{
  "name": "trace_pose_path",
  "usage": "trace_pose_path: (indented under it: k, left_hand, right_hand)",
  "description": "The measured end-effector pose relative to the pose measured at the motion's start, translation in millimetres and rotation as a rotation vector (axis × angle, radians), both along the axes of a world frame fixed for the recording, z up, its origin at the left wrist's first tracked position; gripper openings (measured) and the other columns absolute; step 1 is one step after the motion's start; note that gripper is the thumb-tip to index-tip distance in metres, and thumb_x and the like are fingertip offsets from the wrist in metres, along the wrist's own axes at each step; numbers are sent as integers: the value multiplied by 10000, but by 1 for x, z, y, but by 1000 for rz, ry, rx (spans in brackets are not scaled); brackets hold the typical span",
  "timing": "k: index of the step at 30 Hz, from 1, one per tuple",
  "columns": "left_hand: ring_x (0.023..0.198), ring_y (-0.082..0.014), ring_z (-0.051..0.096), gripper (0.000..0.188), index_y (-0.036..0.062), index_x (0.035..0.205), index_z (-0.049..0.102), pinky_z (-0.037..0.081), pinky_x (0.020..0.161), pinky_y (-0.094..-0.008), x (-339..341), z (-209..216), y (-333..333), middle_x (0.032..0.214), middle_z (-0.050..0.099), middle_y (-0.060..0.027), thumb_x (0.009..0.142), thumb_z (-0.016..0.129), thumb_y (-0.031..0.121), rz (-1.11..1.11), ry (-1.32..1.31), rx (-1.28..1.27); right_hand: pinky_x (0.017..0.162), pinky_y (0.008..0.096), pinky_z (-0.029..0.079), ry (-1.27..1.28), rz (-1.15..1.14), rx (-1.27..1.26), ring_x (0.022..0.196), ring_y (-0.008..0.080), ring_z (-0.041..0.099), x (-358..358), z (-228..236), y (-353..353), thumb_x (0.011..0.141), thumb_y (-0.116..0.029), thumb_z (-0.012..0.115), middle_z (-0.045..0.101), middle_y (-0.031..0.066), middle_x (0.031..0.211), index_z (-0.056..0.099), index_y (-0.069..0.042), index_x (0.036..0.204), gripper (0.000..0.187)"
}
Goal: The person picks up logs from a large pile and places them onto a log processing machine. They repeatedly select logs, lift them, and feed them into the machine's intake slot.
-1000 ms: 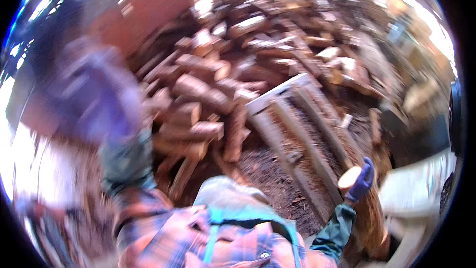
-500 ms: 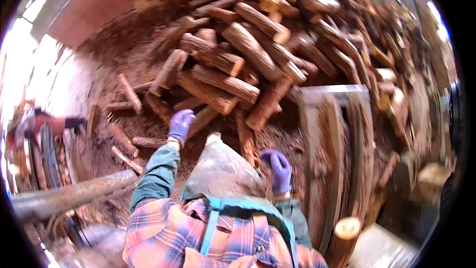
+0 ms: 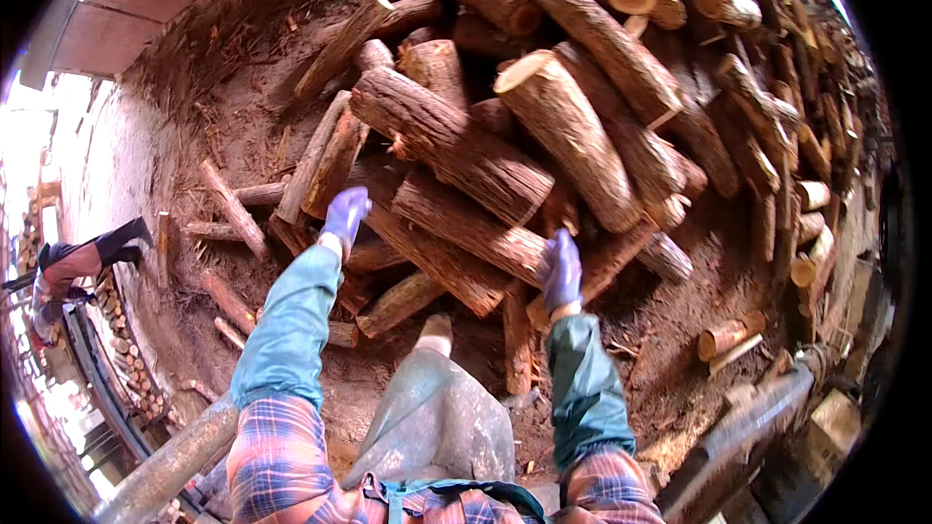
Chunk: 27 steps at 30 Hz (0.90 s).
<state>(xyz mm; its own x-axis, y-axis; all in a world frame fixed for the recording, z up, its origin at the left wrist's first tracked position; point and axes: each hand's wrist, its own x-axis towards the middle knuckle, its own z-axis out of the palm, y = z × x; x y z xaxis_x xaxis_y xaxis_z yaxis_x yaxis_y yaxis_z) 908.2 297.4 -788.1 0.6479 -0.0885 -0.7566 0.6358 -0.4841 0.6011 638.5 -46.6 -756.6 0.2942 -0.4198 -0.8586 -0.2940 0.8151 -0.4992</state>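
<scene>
Both my hands wear purple gloves and reach forward over a heap of bark-covered logs. My left hand (image 3: 346, 214) is open, beside the leaning logs at the heap's left side, with nothing in it. By the right end of a thick brown log (image 3: 469, 225), my right hand (image 3: 561, 274) is open too, its fingers pointing up; I cannot tell whether it touches the bark. Another thick dark log (image 3: 451, 141) lies across the heap just beyond. A paler log with a cut face (image 3: 573, 141) slants down toward my right hand.
Smaller sticks (image 3: 233, 207) lie on the dirt to the left. A grey metal pipe (image 3: 175, 461) runs in from the lower left. Another person (image 3: 83, 267) bends over at the far left. More logs (image 3: 806, 199) pile up on the right, with a short log (image 3: 730, 332) nearer.
Both hands have moved forward over the logs, and my right hand has come out from beside my apron. The view has shifted closer to the heap; the upright slats at right are gone from view.
</scene>
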Motion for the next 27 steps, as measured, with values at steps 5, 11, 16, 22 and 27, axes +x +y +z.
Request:
trace_pose_path:
  k: [5, 11, 16, 22, 27]
  left_hand:
    - [1501, -342, 238, 848, 164, 1596, 154, 148, 1211, -494, 147, -62, -69, 1629, 235, -178, 968, 336, 704, 392, 169, -294]
    - [1381, -329, 383, 946, 130, 1477, 442, 273, 1154, -484, 224, -165, -77, 1530, 412, -121, 832, 451, 822, 653, 83, -414]
    - [1327, -347, 468, 680, 163, 1473, 468, 366, 1121, -533, 227, -207, -89, 1521, 443, -98, 967, 383, 610, 744, 149, -711]
    - [1141, -296, 605, 423, 122, 1219, 655, 491, 1002, -449, 174, -56, -99, 1247, 659, -76, 947, 580, 436, 740, 34, -691]
    - [1185, -265, 600, 455, 2, 1365, 542, 497, 1022, -431, 69, 79, -23, 1347, 591, -117, 1064, 396, 311, 341, -34, -696]
  right_hand:
    - [858, 440, 492, 638, 217, -676, 954, 369, 653, 123, -153, -50, 920, -541, 600, 675, 291, 1025, 625, 89, 1131, 664]
    - [618, 386, 421, 586, 118, -927, 631, 174, 421, 132, -153, -37, 954, -449, 630, 545, 72, 652, 580, 53, 787, 531]
    - [666, 434, 465, 637, 103, -1071, 640, 290, 497, 128, -157, -41, 951, -379, 640, 648, 246, 758, 632, 91, 901, 472]
    - [687, 400, 460, 382, 48, -1020, 677, 241, 522, 87, -169, -67, 977, -410, 593, 648, 183, 759, 667, 29, 896, 453]
    - [697, 382, 487, 340, 27, -611, 691, 177, 597, 45, -191, -104, 960, -479, 605, 680, 97, 767, 718, 1, 932, 494]
